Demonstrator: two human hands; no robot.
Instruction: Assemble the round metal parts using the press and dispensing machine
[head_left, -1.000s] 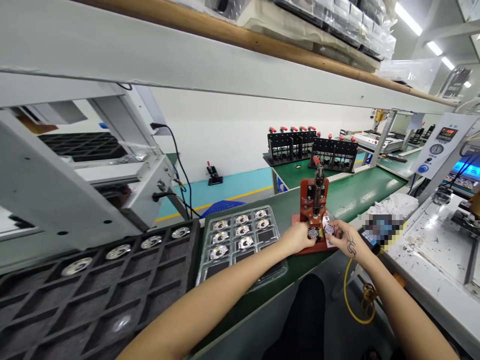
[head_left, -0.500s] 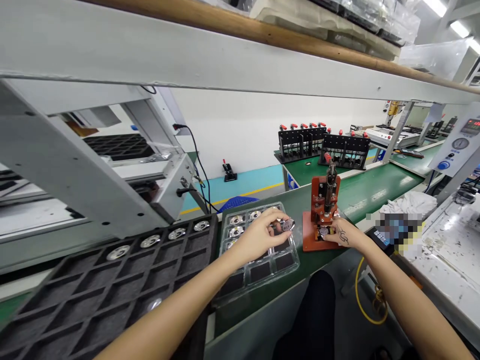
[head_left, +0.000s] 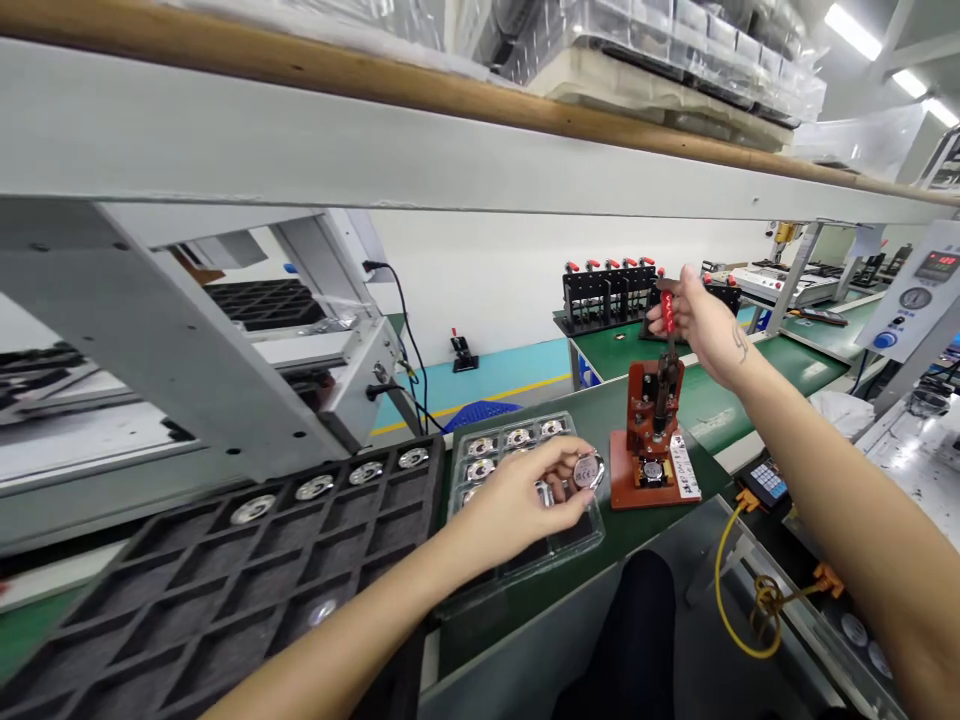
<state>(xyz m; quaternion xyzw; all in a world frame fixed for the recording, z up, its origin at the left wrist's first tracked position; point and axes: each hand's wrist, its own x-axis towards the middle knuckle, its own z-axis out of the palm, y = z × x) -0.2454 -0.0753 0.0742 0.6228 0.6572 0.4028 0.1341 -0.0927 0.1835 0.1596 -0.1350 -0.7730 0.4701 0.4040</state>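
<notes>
Between the fingertips of my left hand point(head_left: 536, 490) is a round metal disc point(head_left: 587, 471) with printing on its face, held above the clear tray point(head_left: 581, 548). Several silver round parts point(head_left: 481, 447) sit in that tray's pockets. My right hand point(head_left: 694, 325) is raised, its fingers around the red handle point(head_left: 668, 312) at the top of the small red press point(head_left: 643, 405). In the press's base lies another round part point(head_left: 652, 472).
A black compartment tray point(head_left: 247, 577) with several silver discs lies at left. Black fixtures with red handles point(head_left: 609, 298) stand behind. A grey shelf beam point(head_left: 450, 150) crosses overhead. A keypad device point(head_left: 766, 482) and yellow cable lie at right.
My right hand has risen from the base of the press to its handle, uncovering the part there. My left hand still holds its disc, now with its face turned more toward me.
</notes>
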